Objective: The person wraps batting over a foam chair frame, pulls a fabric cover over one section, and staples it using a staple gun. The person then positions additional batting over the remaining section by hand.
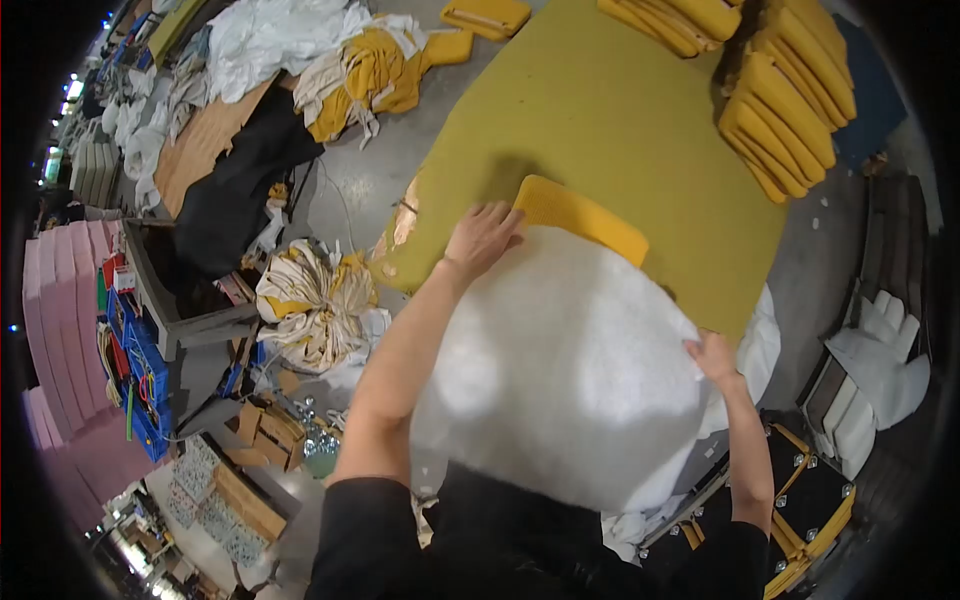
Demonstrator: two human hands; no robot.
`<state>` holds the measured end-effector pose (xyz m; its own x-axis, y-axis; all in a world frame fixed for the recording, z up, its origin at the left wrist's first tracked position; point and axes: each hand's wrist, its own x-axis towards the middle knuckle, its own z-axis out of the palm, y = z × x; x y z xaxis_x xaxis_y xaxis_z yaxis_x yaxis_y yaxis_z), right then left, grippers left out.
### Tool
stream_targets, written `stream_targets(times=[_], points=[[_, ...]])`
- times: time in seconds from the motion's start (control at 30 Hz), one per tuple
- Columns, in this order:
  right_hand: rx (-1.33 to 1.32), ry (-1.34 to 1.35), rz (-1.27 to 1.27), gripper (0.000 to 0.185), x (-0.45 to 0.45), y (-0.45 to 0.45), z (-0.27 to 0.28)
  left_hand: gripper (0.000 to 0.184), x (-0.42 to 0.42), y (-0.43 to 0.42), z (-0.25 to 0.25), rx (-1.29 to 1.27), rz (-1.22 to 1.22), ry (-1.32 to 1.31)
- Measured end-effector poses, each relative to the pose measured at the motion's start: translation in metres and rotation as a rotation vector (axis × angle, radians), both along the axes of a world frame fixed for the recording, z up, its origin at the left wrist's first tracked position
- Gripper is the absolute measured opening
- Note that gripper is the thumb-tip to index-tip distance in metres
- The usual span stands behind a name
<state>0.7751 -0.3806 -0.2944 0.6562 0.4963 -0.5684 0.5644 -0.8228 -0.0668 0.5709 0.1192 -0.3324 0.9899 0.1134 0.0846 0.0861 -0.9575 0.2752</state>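
A white, felt-like fabric sheet [560, 360] hangs spread out in front of my body, its far edge bowed upward. At its upper left corner is my left hand [485, 238], fingers curled over the edge, close to the left end of a yellow padded panel [585, 217]. My right hand [712, 358] pinches the sheet's right edge. The panel lies on the olive-covered table [600, 110], and its near side is hidden behind the sheet.
Stacks of yellow padded panels [780, 120] stand at the table's far right. A tied bundle of cream and yellow fabric [318, 305] sits left of the table. Blue bins [140, 375] and pink foam sheets [70, 330] are farther left. Black yellow-edged panels [815, 500] are at lower right.
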Motion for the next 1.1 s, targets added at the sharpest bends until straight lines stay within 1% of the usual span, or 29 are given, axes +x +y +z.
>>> stream_targets(times=[0.03,0.1,0.17,0.2,0.23,0.3,0.33,0.37,0.4,0.43,0.47,0.5,0.53,0.57,0.63,0.67,0.7,0.73,0.77,0.8,0.83,0.87,0.9,0.93,0.97,1.0,1.03,1.07,1.1], points=[[-0.006,0.021,0.009,0.043,0.000,0.009,-0.028,0.037,-0.001,0.003,-0.012,-0.006,0.009,0.021],[0.001,-0.367,0.362,0.053,-0.014,0.021,-0.065,0.059,-0.024,-0.005,-0.027,-0.153,0.599,0.058],[0.152,-0.193,0.253,0.055,-0.014,0.093,-0.055,0.067,-0.080,0.023,-0.048,-0.470,0.901,-0.117],[0.237,-0.094,0.196,0.053,-0.018,0.126,-0.058,0.059,-0.112,0.033,-0.026,-0.642,1.000,-0.167],[0.324,-0.001,0.138,0.051,-0.019,0.158,-0.064,0.053,-0.157,0.038,-0.035,-0.757,1.141,-0.278],[0.448,0.216,0.115,0.051,-0.029,0.208,-0.104,0.056,-0.233,0.007,-0.025,-1.003,1.598,-0.345],[0.432,0.298,0.079,0.049,-0.040,0.243,-0.110,0.064,-0.284,-0.017,-0.037,-1.217,1.627,-0.280],[0.415,0.377,0.042,0.046,-0.059,0.276,-0.113,0.071,-0.317,-0.055,-0.038,-1.457,1.578,-0.297],[0.463,0.307,0.056,0.042,-0.083,0.295,-0.128,0.079,-0.317,-0.092,-0.018,-1.637,1.783,-0.169],[0.509,0.234,0.073,0.038,-0.102,0.310,-0.142,0.084,-0.329,-0.124,-0.017,-1.969,1.664,-0.189],[0.497,0.241,0.088,0.038,-0.115,0.323,-0.146,0.084,-0.328,-0.151,-0.005,-2.114,1.579,-0.238],[0.429,0.214,0.116,0.034,-0.127,0.335,-0.149,0.085,-0.317,-0.171,0.006,-2.246,1.542,-0.429],[0.358,0.185,0.143,0.031,-0.137,0.341,-0.151,0.061,-0.293,-0.177,0.026,-2.245,1.541,-0.577],[0.343,0.193,0.157,0.031,-0.145,0.337,-0.159,0.061,-0.281,-0.186,0.032,-2.253,1.562,-0.586],[0.521,0.056,0.373,0.026,-0.150,0.324,-0.184,0.040,-0.255,-0.196,0.038,-1.655,1.845,-0.287],[0.514,0.059,0.388,0.026,-0.147,0.318,-0.194,0.037,-0.232,-0.186,0.058,-1.640,1.955,-0.403],[0.592,-0.025,0.266,0.024,-0.140,0.312,-0.202,0.037,-0.225,-0.189,0.066,-1.644,1.970,-0.411],[0.669,-0.108,0.141,0.021,-0.134,0.306,-0.211,0.034,-0.221,-0.192,0.071,-1.416,1.901,-0.429],[0.666,-0.098,0.154,0.021,-0.123,0.311,-0.208,0.033,-0.218,-0.194,0.073,-1.190,1.823,-0.437],[0.696,-0.126,0.021,0.018,-0.111,0.320,-0.201,0.029,-0.214,-0.194,0.073,-1.158,1.881,-0.506],[0.716,-0.153,-0.117,0.015,-0.106,0.326,-0.197,0.029,-0.218,-0.195,0.070,-1.155,1.902,-0.492],[0.703,-0.142,-0.114,0.015,-0.108,0.324,-0.206,0.028,-0.223,-0.197,0.062,-1.204,1.966,-0.413],[0.672,-0.145,0.112,0.021,-0.111,0.324,-0.216,0.026,-0.228,-0.201,0.050,-1.252,2.024,-0.336],[0.639,-0.147,0.334,0.028,-0.115,0.321,-0.226,0.020,-0.244,-0.216,0.023,-1.325,2.041,-0.288],[0.638,-0.145,0.333,0.028,-0.125,0.320,-0.233,0.020,-0.251,-0.219,0.005,-1.323,2.043,-0.286],[0.662,-0.187,0.428,0.032,-0.139,0.323,-0.240,0.018,-0.255,-0.217,-0.011,-1.397,2.043,-0.337],[0.680,-0.229,0.518,0.037,-0.150,0.322,-0.248,0.016,-0.252,-0.203,-0.014,-1.473,2.040,-0.380],[0.666,-0.177,0.430,0.043,-0.156,0.318,-0.255,0.013,-0.255,-0.188,-0.011,-1.219,2.108,-0.360],[0.659,-0.177,0.416,0.043,-0.159,0.318,-0.251,0.016,-0.275,-0.166,-0.008,-1.217,2.132,-0.332]])
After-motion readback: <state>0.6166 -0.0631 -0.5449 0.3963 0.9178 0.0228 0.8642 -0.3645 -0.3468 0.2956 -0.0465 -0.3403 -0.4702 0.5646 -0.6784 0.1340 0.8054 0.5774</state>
